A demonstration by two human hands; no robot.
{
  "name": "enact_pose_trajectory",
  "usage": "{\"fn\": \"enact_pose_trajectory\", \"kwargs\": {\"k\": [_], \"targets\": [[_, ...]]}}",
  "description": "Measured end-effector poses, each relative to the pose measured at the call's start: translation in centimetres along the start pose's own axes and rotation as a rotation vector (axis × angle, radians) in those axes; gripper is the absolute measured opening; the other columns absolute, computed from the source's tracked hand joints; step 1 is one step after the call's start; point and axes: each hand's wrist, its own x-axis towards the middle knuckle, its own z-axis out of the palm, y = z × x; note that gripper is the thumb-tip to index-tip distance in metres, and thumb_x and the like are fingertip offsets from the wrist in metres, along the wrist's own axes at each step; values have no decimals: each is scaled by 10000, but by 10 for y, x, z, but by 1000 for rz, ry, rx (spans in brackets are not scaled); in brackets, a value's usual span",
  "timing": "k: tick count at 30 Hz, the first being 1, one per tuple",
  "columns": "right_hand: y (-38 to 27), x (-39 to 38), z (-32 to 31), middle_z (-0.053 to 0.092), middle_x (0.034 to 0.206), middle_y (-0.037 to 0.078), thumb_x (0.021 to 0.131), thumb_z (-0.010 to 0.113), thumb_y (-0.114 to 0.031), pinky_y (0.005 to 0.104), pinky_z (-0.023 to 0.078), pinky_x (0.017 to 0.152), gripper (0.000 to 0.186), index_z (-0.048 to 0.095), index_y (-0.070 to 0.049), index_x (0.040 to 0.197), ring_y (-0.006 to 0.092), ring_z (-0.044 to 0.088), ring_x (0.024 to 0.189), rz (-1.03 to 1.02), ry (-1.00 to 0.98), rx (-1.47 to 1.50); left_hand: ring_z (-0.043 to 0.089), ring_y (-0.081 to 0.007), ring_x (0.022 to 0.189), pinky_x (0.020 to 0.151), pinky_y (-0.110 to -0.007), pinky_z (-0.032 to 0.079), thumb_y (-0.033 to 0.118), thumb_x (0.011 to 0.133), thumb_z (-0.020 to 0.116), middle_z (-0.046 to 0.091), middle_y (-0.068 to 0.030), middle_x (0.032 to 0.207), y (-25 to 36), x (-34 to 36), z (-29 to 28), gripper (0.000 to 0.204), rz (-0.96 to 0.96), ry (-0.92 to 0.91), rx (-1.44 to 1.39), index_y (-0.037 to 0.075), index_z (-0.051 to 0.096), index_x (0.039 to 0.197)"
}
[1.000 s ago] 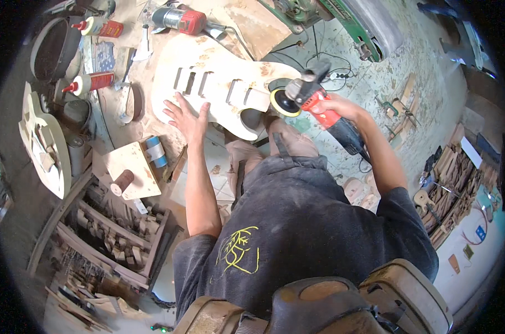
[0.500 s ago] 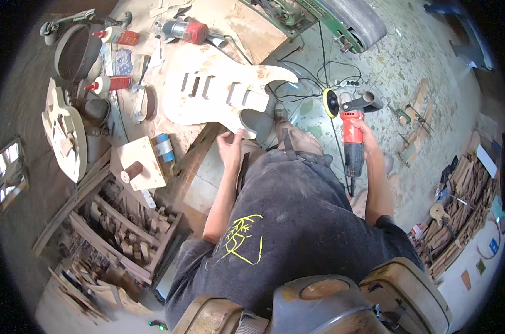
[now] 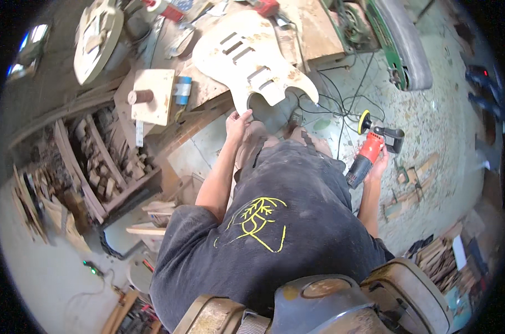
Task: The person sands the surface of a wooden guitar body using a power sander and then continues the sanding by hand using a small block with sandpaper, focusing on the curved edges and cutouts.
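A pale wooden electric guitar body (image 3: 238, 42), with rectangular slots cut through it, lies on the workbench and sticks out past its near edge. My left hand (image 3: 237, 124) is closed on the tip of its near horn, thumb and fingers pinching the wood. Off to the right, my right hand (image 3: 378, 166) is wrapped round a red and black rotary sander (image 3: 369, 154). Its disc, edged in yellow, points away from me, and a black side handle sticks out to the right. The sander is held in the air, apart from the guitar body.
On the workbench (image 3: 208, 92) are a square wooden block with a brown spool (image 3: 140, 97), a blue roll (image 3: 182, 90) and a red-labelled bottle (image 3: 164, 9). A second guitar body (image 3: 99, 42) stands at far left. A green belt sander (image 3: 394, 44) is at back right; black cables (image 3: 341, 106) trail below.
The view has swung, so the bench sits higher and farther right. My right hand has tilted the sander, its tail now pointing down-left. My left hand stays at the guitar body's horn.
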Motion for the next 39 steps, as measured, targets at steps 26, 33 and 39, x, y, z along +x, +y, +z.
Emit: {"fn": "enact_pose_trajectory", "kwargs": {"k": [26,33,39], "targets": [[-14,14,42,690,919,166,1003,487,-513,457,589,699,558,574,-16,1241,302,690,745,-46,-229,-234,740,-210,918,815,-365,565,467,956,713,771,-97,987,-13,11,-13,506,115,76,1,9,724,1172],[-6,11,45,690,910,159,1000,510,-497,457,605,716,545,586,-5,1219,295,698,748,-72,-205,-309,741,-216,914,845,-374,555,552,918,700,789,-140,935,29,9,-4,620,342,288,564,-51,760,1048],[8,-4,59,699,909,158,992,527,-495,450,616,731,532,601,-12,1203,286,708,752,-96,-219,-316,625,-292,1164,1001,-463,484,727,998,450,645,-117,1293,-10,56,-48,819,-211,-224,-442,63,490,1475]]}}
